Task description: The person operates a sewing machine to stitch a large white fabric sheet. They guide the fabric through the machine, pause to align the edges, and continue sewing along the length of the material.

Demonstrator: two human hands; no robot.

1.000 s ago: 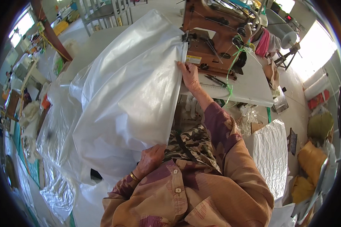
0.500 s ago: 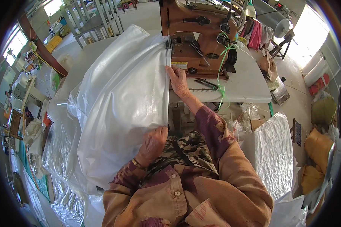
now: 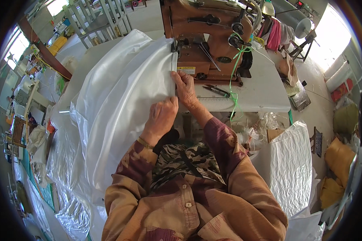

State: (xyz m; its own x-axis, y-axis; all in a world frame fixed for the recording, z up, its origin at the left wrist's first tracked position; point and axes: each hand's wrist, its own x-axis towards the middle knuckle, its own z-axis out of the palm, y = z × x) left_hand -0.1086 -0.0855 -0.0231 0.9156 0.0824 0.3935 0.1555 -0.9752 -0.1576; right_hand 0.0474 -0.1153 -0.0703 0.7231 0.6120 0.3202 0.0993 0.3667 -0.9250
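Note:
A large sheet of shiny white plastic fabric drapes over the table's left half and down its front. Its straight right edge runs up to the needle area of a brown sewing machine. My right hand is closed on that edge just in front of the machine, thumb and fingers pinching it. Closer to me, my left hand is closed too, gripping the same edge beside my right wrist. The fingertips of the left hand are partly hidden by its own back.
Right of my hands, small thread snips lie near a ruler scale on the white tabletop. Green string hangs from the machine. Silvery sheeting stands at my right. Behind the table is a grey metal chair.
My left hand has moved up along the fabric's edge, close to my right hand. The fabric's free edge now bends and folds more to the left. My right hand stays near the machine.

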